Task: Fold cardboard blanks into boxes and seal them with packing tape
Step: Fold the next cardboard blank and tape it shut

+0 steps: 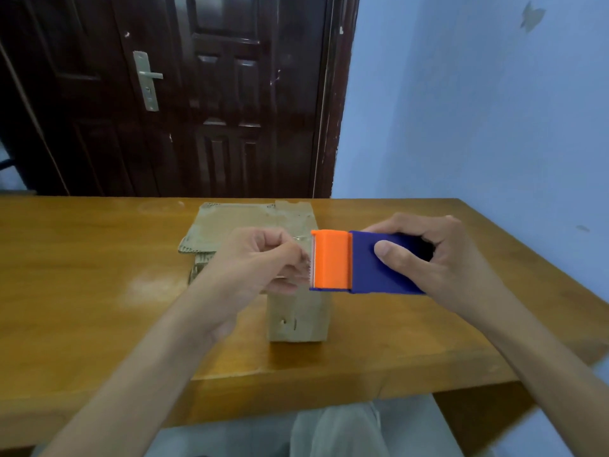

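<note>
A small folded cardboard box [298, 319] stands on the wooden table [99, 291], partly hidden behind my hands. Above it my right hand [431, 255] grips a tape dispenser [362, 262] with a blue body and an orange cutter head that points left. My left hand [263, 262] pinches the clear tape end [301, 240] right at the cutter's toothed edge. Behind the box lie flat cardboard blanks [244, 219], stacked toward the table's far edge.
A dark wooden door [204, 94] with a metal handle stands behind the table. A blue wall [478, 110] runs along the right side. The table's near edge is just above my lap.
</note>
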A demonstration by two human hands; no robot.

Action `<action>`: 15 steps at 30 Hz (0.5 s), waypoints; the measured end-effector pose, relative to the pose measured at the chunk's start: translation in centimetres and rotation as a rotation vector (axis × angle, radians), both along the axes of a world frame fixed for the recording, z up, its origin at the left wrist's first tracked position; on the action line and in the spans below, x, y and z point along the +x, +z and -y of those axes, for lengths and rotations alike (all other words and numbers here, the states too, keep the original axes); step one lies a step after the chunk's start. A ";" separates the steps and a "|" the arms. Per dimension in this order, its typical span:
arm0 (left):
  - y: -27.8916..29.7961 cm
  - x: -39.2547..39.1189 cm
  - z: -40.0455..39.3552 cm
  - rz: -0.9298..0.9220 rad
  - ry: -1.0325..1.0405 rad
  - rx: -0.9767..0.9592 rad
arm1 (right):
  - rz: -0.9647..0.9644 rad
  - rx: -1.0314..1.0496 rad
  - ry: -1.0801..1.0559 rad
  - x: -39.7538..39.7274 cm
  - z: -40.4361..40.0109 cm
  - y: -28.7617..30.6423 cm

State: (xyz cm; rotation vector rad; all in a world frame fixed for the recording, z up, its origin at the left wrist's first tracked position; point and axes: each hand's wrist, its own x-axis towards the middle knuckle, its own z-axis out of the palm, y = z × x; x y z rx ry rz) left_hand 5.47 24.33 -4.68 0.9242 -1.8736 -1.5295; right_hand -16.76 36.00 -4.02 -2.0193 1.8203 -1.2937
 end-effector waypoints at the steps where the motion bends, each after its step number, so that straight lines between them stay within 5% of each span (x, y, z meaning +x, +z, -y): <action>1: 0.1 -0.1 0.2 -0.023 -0.014 0.028 | -0.013 -0.015 0.011 -0.1 0.1 0.1; 15: -0.8 1.1 0.9 -0.100 0.026 0.174 | -0.188 -0.052 0.108 -0.5 1.0 0.4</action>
